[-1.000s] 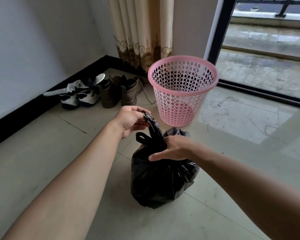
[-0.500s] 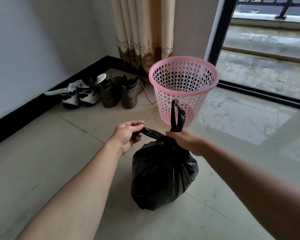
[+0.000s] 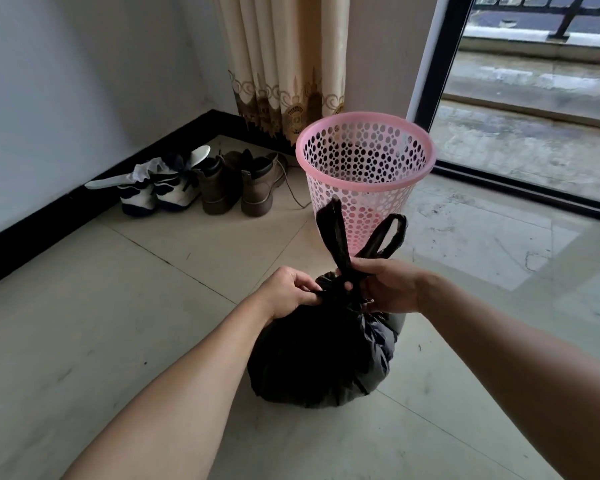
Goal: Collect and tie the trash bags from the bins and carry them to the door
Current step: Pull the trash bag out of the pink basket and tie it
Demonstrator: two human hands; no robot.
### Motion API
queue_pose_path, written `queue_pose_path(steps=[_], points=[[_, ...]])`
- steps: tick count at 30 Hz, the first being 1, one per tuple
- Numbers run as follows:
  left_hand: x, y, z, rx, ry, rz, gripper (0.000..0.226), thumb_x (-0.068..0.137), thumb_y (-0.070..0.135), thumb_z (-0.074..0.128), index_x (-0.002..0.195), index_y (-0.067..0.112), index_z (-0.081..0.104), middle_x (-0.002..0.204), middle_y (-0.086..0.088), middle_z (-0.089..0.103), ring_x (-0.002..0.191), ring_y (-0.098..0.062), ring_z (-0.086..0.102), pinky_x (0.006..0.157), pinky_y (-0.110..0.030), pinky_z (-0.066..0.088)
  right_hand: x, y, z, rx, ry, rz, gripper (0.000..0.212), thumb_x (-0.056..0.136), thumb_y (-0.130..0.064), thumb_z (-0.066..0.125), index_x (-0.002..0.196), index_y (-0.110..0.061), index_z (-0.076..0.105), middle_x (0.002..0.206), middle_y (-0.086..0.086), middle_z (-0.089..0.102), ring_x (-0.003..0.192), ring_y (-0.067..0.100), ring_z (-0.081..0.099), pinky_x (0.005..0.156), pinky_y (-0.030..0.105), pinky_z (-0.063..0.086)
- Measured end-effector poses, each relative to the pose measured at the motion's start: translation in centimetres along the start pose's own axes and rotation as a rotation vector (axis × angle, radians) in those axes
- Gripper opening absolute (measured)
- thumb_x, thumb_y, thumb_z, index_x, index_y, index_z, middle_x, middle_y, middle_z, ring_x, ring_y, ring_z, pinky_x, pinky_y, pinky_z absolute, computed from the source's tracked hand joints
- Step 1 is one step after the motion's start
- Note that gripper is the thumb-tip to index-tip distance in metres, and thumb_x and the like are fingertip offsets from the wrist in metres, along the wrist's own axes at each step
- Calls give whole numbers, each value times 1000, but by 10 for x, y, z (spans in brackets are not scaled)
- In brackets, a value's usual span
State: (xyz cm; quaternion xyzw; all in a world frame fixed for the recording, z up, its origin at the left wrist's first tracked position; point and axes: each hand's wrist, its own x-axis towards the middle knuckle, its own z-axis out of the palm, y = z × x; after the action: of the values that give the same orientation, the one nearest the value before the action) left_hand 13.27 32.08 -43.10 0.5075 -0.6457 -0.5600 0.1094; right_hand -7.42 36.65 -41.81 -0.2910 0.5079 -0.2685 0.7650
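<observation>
My left hand (image 3: 288,294) is closed tight, fingers curled in and pinching the gathered neck of the black trash bag (image 3: 319,362) from its left side. My right hand (image 3: 388,289) is closed just as firmly on the other side of that neck, thumb and fingers wrapped round the base of the two handle loops (image 3: 333,233). Nothing in either hand is slack. The two hands are close together, with only the bunched plastic between them. Above my right hand the loops stick up in a V (one nearly upright, the other leaning right), and from here they show against the lower wall of the pink bin (image 3: 364,168).

The bag itself sits on the tiled floor (image 3: 118,306), full and rounded, directly under my hands and just in front of the bin. The bin stands upright. I see no liner in it through the perforated wall.

Further out to the left, a pair of brown boots (image 3: 236,188) and a pair of white sneakers (image 3: 156,192) are lined up side by side against the dark skirting. A cream curtain (image 3: 284,64) with a patterned hem hangs behind the bin, and the black sliding door frame (image 3: 430,64) stands to its right, with a wet balcony beyond the glass.
</observation>
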Motion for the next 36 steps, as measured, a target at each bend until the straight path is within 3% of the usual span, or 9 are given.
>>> queue_pose_path(steps=[5, 9, 11, 13, 19, 22, 28, 31, 36], points=[[7, -4, -11, 104, 31, 20, 18, 78, 3, 72, 73, 20, 72, 76, -7, 67, 70, -17, 56, 73, -29, 45, -2, -8, 3, -97, 50, -73, 17, 76, -16, 72, 90, -8, 67, 83, 3, 67, 75, 14, 61, 66, 26, 47], [7, 1, -19, 145, 49, 33, 23, 78, 5, 74, 65, 23, 68, 63, 3, 62, 61, -10, 51, 67, -23, 41, 11, -11, 8, -410, 359, -202, 28, 72, 4, 79, 94, -4, 64, 83, 9, 66, 68, 18, 62, 49, 23, 49], [7, 4, -18, 142, 34, 35, 25, 78, 3, 74, 62, 20, 66, 59, 6, 61, 59, -10, 51, 66, -23, 41, 21, -10, 8, -593, 522, -304, 27, 69, 4, 79, 83, -12, 62, 76, 8, 64, 60, 21, 62, 44, 25, 50], [6, 7, -16, 112, 4, 46, 24, 76, 1, 75, 61, 19, 67, 61, 7, 64, 63, -10, 56, 72, -26, 44, 28, -7, 8, -864, 595, -462, 23, 67, -6, 77, 71, -23, 61, 72, 2, 65, 64, 24, 65, 55, 34, 55], [3, 16, -9, 105, -8, 78, 9, 75, 8, 78, 76, 14, 71, 90, -6, 72, 88, -16, 65, 94, -31, 47, 38, 20, 8, -1380, 884, -699, 6, 86, -6, 59, 90, -9, 62, 88, 15, 64, 75, 34, 64, 63, 43, 53], [1, 10, -7, 90, 16, 42, 8, 78, 10, 77, 76, 16, 71, 84, -5, 70, 83, -15, 64, 86, -28, 48, 40, 22, 10, -1236, 866, -636, 6, 86, -8, 60, 88, -11, 65, 87, 14, 65, 76, 31, 63, 63, 36, 49], [-6, -12, -13, 88, 35, -144, 5, 82, 9, 68, 83, 11, 73, 75, -4, 65, 70, -15, 59, 72, -27, 49, 26, 5, 2, -115, 379, -180, 29, 82, -19, 70, 108, -7, 63, 105, 11, 69, 92, 20, 62, 75, 33, 50], [-1, -11, -12, 108, 56, -181, 14, 86, 15, 61, 89, 10, 74, 72, 1, 61, 68, -14, 55, 67, -24, 44, 18, -1, -6, 141, 502, -236, 21, 91, -27, 57, 107, -13, 56, 99, 1, 66, 84, 15, 59, 69, 29, 45], [17, 5, 10, 269, 268, 33, 5, 84, 27, 69, 82, 22, 72, 81, 5, 67, 83, -17, 62, 82, -30, 50, 13, 4, -10, 197, 653, -178, 17, 92, -33, 58, 83, -18, 60, 100, 2, 63, 78, 13, 57, 67, 30, 40]])
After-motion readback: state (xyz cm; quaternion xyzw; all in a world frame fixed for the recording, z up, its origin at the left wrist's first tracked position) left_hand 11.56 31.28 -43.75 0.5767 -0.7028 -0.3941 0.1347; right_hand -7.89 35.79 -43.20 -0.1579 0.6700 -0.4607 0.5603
